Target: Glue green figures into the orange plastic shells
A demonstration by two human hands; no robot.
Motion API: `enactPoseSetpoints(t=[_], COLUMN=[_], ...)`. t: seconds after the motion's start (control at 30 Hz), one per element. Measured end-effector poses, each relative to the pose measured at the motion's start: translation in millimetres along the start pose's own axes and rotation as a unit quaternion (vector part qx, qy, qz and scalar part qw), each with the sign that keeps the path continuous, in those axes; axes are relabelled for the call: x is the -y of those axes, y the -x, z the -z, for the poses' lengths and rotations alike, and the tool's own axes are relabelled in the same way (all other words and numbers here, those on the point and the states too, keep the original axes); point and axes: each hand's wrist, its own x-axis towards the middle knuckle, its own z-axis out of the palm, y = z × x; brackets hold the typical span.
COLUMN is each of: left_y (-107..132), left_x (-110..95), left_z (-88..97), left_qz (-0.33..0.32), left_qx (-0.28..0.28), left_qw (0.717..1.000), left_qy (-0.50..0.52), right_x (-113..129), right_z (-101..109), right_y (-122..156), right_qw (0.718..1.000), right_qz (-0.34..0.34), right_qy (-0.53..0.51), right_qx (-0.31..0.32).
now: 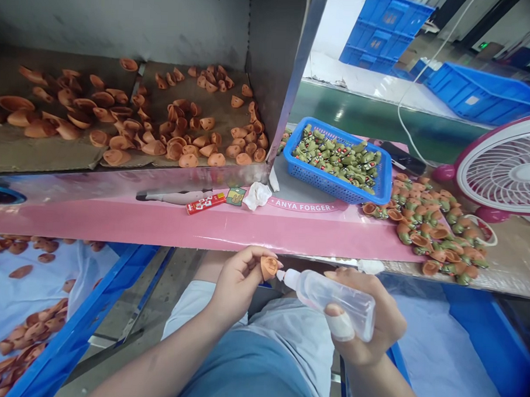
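**Orange piece point(268, 270) pinched in the left hand point(238, 279), bottle point(339, 301) tip at its right side**

The small, hollow orange piece sits at the fingertips of the left hand, gripped between thumb and fingers, its cupped inside facing up. It is held above the person's lap, just off the front edge of the pink tabletop point(167, 226). The right hand point(369, 320) is wrapped around the clear squeeze bottle, lying well to the right of the piece; the bottle's narrow nozzle point(291, 278) points left at it, and whether the tip touches cannot be told. White wrapping point(341, 326) covers part of the right thumb.

Beyond the hands, a red tube point(205, 203) and a crumpled white tissue point(257, 196) lie on the tabletop. Behind them, to the left, many loose orange pieces point(176, 124) are spread inside an open-fronted grey box point(278, 53). Farther right, a blue basket point(335, 193) holds green figures point(337, 158), with orange-and-green figures point(426, 229) clustered beside it, near a pink-rimmed fan point(525, 172). At the lower left, a blue crate point(112, 288) contains more orange pieces.
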Motion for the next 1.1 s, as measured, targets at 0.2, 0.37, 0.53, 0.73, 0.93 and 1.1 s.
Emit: enactPoseSetpoints(t=[0.2, 0.37, 0.53, 0.73, 0.93, 1.1], left_y=[-0.8, -1.2, -0.5, 1.2, 3.1, 3.2], left_x=[-2.2, -3.5, -3.1, -3.1, -2.5, -2.8], left_z=[-0.3, 1.4, 3.3, 3.3, 3.7, 4.5], left_qz=[-0.003, -0.021, -0.031, -0.036, -0.04, -0.037], left_qx=[0.012, 0.01, 0.002, 0.008, 0.006, 0.005], left_qw=[1.0, 1.0, 0.999, 0.999, 0.999, 0.999], left_qy=[0.003, -0.01, -0.02, -0.007, -0.013, -0.022], right_x=[4.4, 2.5, 0.2, 6.0, 5.7, 4.0], right_z=[-0.1, -1.1, -3.6, -5.3, -4.1, -4.7], right_y=[-4.8, -5.0, -4.0, -5.9, -4.6, -4.0], right_qw=[1.0, 0.999, 0.998, 0.999, 0.998, 0.998], right_qz=[0.023, 0.028, 0.025, 0.019, 0.022, 0.025], right_qy=[0.01, 0.003, -0.013, -0.002, 0.002, 0.001], right_qx=[-0.008, -0.046, -0.052, -0.04, -0.051, -0.056])
